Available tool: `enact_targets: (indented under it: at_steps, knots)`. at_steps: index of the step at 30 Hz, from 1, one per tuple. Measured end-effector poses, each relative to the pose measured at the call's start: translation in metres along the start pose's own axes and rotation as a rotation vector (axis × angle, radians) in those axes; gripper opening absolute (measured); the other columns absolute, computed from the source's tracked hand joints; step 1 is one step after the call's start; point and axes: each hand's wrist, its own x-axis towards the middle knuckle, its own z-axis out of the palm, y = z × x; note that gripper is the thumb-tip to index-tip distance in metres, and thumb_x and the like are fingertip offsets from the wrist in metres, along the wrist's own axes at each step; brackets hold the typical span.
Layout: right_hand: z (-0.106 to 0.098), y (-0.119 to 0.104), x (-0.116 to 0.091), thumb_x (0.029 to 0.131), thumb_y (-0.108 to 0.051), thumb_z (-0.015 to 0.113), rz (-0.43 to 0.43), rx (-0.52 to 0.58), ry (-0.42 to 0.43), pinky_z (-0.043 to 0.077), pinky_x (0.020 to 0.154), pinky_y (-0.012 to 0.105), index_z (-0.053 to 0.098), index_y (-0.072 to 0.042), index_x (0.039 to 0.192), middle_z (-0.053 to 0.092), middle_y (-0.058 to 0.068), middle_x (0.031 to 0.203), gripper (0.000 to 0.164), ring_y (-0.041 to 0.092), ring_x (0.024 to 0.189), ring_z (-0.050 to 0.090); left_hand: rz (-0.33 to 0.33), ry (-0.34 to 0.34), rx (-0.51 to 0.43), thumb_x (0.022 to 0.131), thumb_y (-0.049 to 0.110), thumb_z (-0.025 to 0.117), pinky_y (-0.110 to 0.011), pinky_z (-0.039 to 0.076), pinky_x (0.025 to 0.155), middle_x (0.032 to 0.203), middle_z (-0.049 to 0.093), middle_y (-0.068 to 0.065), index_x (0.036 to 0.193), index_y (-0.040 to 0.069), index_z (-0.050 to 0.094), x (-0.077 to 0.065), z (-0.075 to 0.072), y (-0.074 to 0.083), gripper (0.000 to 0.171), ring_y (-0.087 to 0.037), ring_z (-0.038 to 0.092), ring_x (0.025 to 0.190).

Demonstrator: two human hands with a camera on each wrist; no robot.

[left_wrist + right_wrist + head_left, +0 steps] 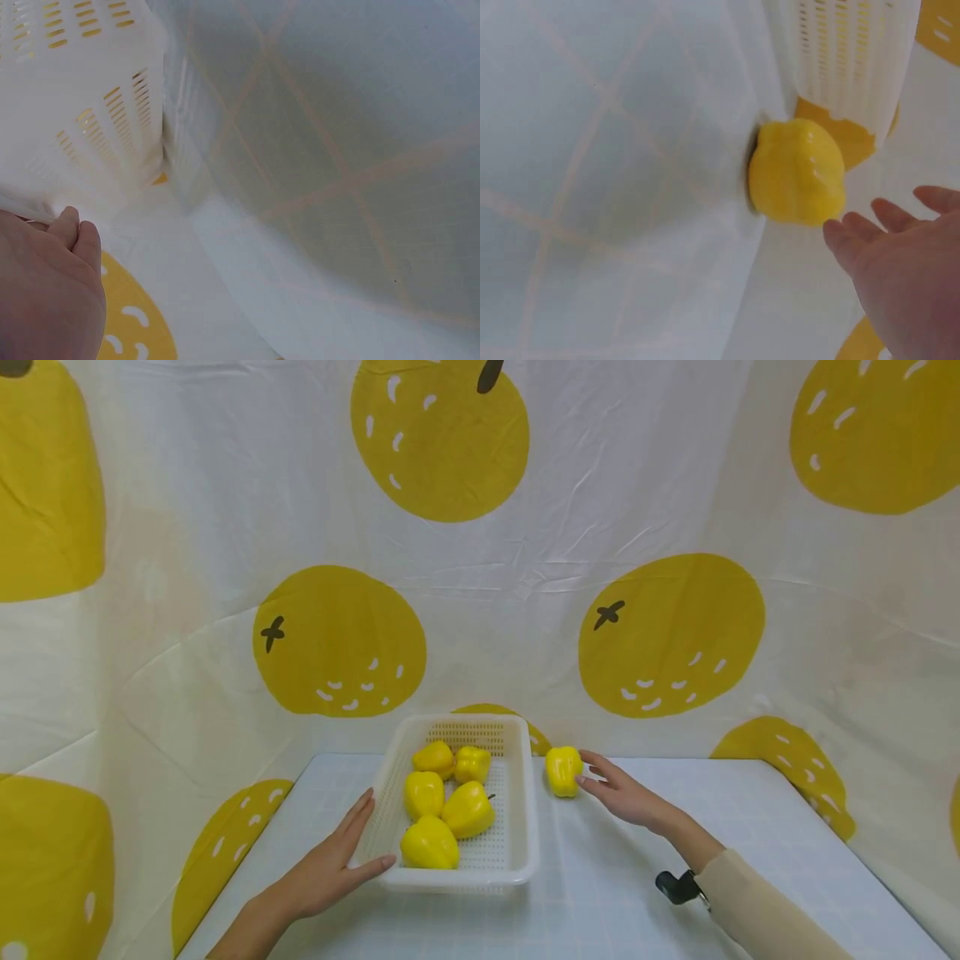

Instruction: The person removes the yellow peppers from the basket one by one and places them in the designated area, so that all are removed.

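A white plastic basket (527,793) stands on the table, with several yellow bell peppers (468,810) lying in it. Against its left side and near corner rests my left hand (322,870), fingers straight and thumb at the front rim. In the left wrist view the fingertips meet the slotted basket wall (97,45). One yellow bell pepper (563,772) sits on the table just right of the basket. Beside that pepper is my right hand (630,795), fingers extended and apart. In the right wrist view the fingertips (838,232) are close to the pepper (799,172), not wrapped round it.
The table (637,893) has a pale blue checked cover. Behind and at both sides hangs a white cloth (495,635) printed with large yellow fruit. A small black device (677,887) is at the right wrist.
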Motion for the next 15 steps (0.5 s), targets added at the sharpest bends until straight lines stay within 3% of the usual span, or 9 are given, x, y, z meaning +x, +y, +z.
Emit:
enact_targets:
  at_steps: [6,15]
  knots:
    - [0.002,-0.008,-0.008,0.103,-0.054,0.053,-0.013,-0.008,-0.012,0.030,0.115,0.067,0.022,-0.009,0.163,0.018,0.022,0.168,0.080,0.050,0.150,0.021,-0.014,0.003,0.003,0.093,0.069,0.059,-0.064,0.024,0.119,0.173,0.001,-0.005,0.166,0.013,0.010,0.001,0.001,0.000,0.104,-0.036,0.019,0.155]
    - [0.004,-0.014,-0.019,0.106,-0.045,0.053,-0.071,-0.008,-0.036,0.025,0.118,0.065,0.023,-0.008,0.162,0.021,0.020,0.168,0.074,0.046,0.151,0.022,-0.021,0.008,0.008,0.092,0.071,0.057,-0.066,0.024,0.118,0.173,0.002,-0.007,0.166,0.013,0.010,0.000,0.001,0.001,0.105,-0.038,0.020,0.155]
